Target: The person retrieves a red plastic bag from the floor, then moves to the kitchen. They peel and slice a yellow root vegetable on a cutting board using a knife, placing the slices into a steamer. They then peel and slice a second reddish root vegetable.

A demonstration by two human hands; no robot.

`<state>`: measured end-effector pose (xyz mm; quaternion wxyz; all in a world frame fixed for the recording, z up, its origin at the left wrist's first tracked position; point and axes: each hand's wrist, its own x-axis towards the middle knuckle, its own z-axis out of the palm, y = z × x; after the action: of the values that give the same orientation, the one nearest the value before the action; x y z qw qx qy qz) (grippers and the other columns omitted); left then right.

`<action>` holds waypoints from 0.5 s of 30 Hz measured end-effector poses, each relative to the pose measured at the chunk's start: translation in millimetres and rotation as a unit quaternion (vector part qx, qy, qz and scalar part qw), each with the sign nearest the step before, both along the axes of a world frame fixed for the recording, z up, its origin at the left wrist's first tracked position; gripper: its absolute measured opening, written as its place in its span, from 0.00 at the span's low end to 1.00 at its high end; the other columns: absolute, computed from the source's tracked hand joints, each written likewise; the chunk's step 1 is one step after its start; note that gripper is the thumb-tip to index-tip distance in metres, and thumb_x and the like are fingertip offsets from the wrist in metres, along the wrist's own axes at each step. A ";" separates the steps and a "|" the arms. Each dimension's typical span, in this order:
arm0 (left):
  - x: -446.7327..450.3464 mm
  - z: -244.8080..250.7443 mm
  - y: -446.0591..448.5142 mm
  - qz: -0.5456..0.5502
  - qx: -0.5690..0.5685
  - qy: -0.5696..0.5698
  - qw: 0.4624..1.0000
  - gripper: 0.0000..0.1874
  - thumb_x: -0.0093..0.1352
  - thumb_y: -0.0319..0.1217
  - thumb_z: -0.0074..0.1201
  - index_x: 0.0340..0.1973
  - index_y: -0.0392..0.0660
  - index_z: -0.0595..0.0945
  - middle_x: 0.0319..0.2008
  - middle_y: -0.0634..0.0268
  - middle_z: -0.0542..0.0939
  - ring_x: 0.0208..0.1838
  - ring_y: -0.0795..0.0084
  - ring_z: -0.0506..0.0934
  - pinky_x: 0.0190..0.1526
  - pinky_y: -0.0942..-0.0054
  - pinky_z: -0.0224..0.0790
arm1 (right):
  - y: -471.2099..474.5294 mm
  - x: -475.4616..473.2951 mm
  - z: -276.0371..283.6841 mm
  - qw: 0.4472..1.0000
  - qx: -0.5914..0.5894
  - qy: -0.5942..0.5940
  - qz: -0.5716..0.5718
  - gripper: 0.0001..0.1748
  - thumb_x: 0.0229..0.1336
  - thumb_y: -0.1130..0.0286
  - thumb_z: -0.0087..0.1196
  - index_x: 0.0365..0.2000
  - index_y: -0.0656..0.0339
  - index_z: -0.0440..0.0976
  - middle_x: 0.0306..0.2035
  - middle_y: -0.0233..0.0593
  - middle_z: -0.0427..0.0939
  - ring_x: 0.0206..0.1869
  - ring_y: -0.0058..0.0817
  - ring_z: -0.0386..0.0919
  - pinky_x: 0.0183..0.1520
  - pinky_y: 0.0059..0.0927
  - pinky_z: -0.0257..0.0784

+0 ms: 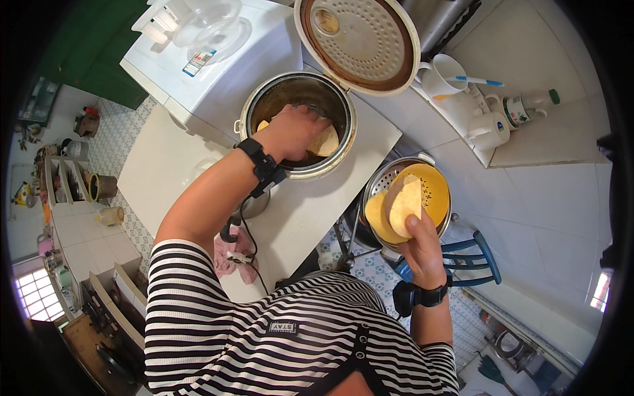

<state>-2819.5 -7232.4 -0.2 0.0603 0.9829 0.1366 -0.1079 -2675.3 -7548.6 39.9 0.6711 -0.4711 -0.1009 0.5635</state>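
My left hand (296, 131) reaches down into the pot of an open rice cooker (345, 153), where yellow food pieces (324, 142) lie around it. Its fingertips are hidden, so I cannot tell whether they grip a piece. At the right, my right hand (421, 240) holds a pale yellow half-round food piece (406, 205) by its lower end, thumb on top. Right behind it is a second yellow piece (379, 218); whether the hand holds that too is unclear. Below them sits a metal steamer pot (379, 180) with a yellow perforated plastic basket (436, 190) inside.
The cooker's hinged lid (359, 44) stands raised behind the pot. A white appliance (237, 84) bearing clear plastic containers (208, 24) adjoins it. White mugs (488, 131) and a plastic bottle (525, 106) occupy the wall ledge. A blue chair (475, 260) and a pink cloth (235, 255) are nearer me.
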 end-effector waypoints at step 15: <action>-0.3 -6.1 6.9 -0.020 -0.003 -0.009 1.000 0.42 0.46 0.43 0.74 0.57 0.46 0.79 0.52 0.60 0.80 0.59 0.55 0.76 0.57 0.55 0.70 | 136.7 12.7 11.0 0.989 0.008 -0.135 0.068 0.27 0.67 0.60 0.62 0.56 0.71 0.72 0.51 0.38 0.79 0.53 0.20 0.76 0.58 0.24 0.70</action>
<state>-2819.9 -7225.4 -6.3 0.0622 0.9862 0.1158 -0.1002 -2662.6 -7411.9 51.0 0.6155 -0.5294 -0.2265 0.5381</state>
